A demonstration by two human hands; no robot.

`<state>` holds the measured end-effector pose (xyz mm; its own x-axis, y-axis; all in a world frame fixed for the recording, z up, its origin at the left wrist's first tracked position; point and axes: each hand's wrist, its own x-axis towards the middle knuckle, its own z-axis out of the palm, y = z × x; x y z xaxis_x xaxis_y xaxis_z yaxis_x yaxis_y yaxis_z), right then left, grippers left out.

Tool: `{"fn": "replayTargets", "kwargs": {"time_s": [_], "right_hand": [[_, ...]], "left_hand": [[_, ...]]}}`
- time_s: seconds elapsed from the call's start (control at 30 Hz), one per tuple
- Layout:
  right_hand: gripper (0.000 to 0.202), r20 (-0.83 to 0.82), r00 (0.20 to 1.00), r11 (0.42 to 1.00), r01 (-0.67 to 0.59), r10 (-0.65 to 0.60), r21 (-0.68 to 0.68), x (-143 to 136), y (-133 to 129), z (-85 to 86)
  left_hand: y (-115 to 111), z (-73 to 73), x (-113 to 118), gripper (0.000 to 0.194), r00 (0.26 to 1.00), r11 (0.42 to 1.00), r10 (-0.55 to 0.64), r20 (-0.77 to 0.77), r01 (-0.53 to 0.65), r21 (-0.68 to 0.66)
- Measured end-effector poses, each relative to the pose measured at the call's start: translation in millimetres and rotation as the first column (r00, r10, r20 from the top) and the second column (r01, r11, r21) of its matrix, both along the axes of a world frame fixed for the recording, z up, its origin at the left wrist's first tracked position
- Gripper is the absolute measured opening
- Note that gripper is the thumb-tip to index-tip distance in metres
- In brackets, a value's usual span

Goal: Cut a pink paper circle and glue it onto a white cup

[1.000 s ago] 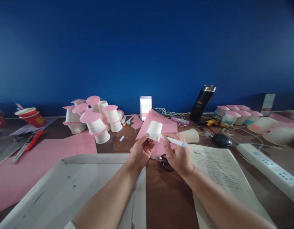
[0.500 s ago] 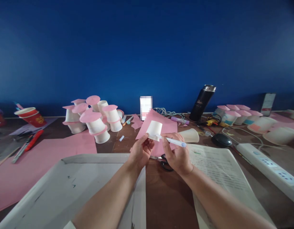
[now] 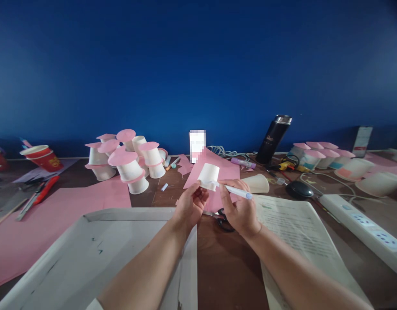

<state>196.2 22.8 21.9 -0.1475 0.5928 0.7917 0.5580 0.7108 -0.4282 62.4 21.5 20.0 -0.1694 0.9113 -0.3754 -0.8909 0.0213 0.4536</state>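
Upside down at the middle of the view, a white paper cup is held at its rim by my left hand, whose fingers are closed on it. My right hand grips a white pen with a pale purple end. The pen's other end is at the cup's lower right side, near the rim. Behind and under the cup lies a pink paper sheet. Black-handled scissors rest on the table between my hands. Another white cup lies beyond my right hand.
Stacked white cups with pink paper tops stand left. A black bottle, a mouse, a power strip and a printed sheet are right. At left are a red cup, a cutter and a white tray.
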Motion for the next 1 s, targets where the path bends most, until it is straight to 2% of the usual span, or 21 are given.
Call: {"fn": "replayTargets", "kwargs": {"time_s": [0.1, 1.0], "right_hand": [[0.013, -0.002, 1.0, 1.0, 0.001, -0.001, -0.004, 0.0, -0.1, 0.0], [0.014, -0.068, 0.998, 1.0, -0.007, 0.008, 0.018, 1.2, -2.1, 1.4]], "left_hand": [[0.6, -1.6, -0.6, 0.007, 0.999, 0.999, -0.043, -0.016, 0.043, 0.019], [2.7, -6.2, -3.0, 0.004, 0.998, 0.998, -0.059, 0.016, 0.058, 0.033]]}}
